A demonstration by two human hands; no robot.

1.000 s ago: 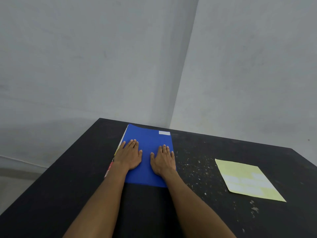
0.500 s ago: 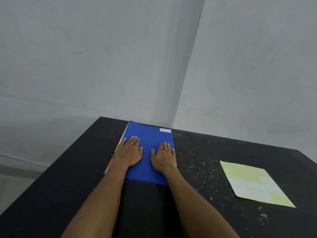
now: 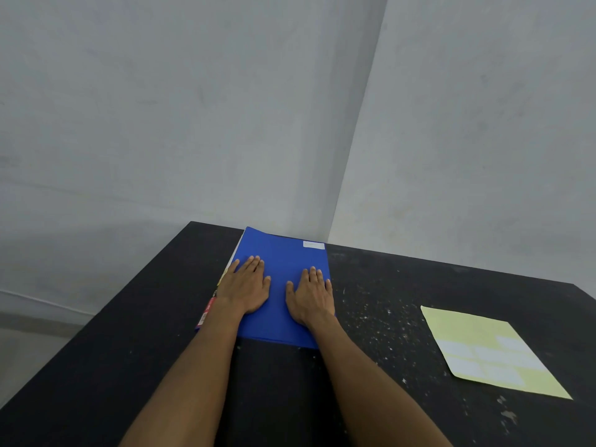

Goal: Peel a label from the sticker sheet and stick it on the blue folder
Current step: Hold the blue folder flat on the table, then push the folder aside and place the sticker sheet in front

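Observation:
The blue folder [image 3: 280, 256] lies on the black table [image 3: 129, 317] near its far corner. A small white label [image 3: 313, 245] is stuck at the folder's far right corner. My left hand [image 3: 246, 285] and my right hand [image 3: 311, 296] rest flat on the folder, palms down, fingers together, holding nothing. The pale yellow sticker sheet [image 3: 490, 353] lies flat on the table well to the right of my hands, with several white labels on its near part.
Other papers with a red and yellow edge [image 3: 206, 312] stick out under the folder's left side. The table is flecked with white specks [image 3: 371, 317]. Grey walls meet in a corner right behind the table; its left edge drops to the floor.
The view has shifted slightly, so the folder and sheet sit a little further right and higher in frame. Both hands stay flat on the folder.

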